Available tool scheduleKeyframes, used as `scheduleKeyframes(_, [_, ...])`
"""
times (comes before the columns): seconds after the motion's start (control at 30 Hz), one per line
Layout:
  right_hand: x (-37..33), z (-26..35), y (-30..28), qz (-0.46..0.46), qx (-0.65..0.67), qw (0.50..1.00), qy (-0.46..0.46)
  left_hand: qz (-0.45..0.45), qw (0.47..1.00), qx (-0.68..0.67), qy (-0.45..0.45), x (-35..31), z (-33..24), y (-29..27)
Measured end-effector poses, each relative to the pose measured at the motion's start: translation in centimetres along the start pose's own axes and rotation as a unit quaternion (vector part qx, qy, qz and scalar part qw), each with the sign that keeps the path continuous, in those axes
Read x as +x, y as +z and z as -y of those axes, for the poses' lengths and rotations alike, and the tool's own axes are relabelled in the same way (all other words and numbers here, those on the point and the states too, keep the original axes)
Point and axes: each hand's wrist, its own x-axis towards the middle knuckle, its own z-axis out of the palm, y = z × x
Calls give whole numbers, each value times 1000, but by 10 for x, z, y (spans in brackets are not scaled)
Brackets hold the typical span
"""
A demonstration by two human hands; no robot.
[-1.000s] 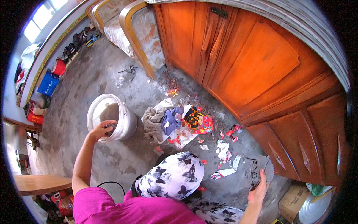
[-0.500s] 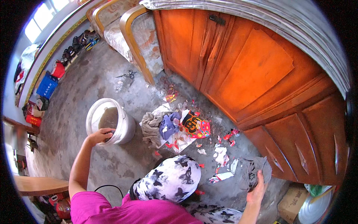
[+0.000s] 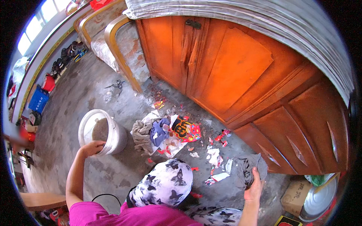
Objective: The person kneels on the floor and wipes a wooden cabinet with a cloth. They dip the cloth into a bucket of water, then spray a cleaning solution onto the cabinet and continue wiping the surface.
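My left hand (image 3: 93,148) is closed over the near rim of a white bucket (image 3: 120,138), with the fingertips inside it. Murky grey-brown water (image 3: 100,130) shows in the bucket. At the right, my right hand (image 3: 253,187) grips a crumpled dark grey cloth (image 3: 244,170) by its near side, low near the floor and cabinet. Between the hands lies a heap on the floor: a grey-beige cloth (image 3: 142,136), a bluish-purple cloth (image 3: 160,130) and a colourful printed wrapper (image 3: 186,130). Torn white paper scraps (image 3: 214,156) lie to the left of the grey cloth.
An orange-brown wooden cabinet (image 3: 233,64) stands along the far right. A wooden-armed chair (image 3: 124,52) is beside it, with black scissors (image 3: 117,85) on the floor nearby. Swept debris (image 3: 158,94) lies along the cabinet base. A cardboard box (image 3: 296,196) sits at lower right.
The whole view has shifted, so the bucket, heap and cabinet appear further left. My left hand stays on the bucket rim, and my right hand still holds the grey cloth.
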Motion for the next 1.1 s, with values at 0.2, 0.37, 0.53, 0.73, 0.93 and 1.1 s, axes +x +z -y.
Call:
scheduleKeyframes(0.2, [3, 3, -2, -13, 6, 1000, 14, -185, 980, -4, 67, 3, 2, 2])
scheduleKeyframes(0.37, [0, 4, 0, -8, 14, 1000, -2, -272, 945, -126, 128, 3, -36, 11])
scheduleKeyframes(0.53, [-9, 12, 11, -20, 0, 1000, 0, -75, 995, 68, 22, -4, -8, 5])
scheduleKeyframes(0.73, [-7, 11, 9, -11, 22, 1000, 0, -100, 988, 104, 54, -7, 33, 11])
scheduleKeyframes(0.93, [-13, 15, 11, -12, 24, 1000, 13, -90, 995, 29, 24, -13, 21, 5])
scheduleKeyframes(1.1, [-5, 9, 4, 0, 34, 999, 0, -167, 968, -128, 134, 7, -8, 9])
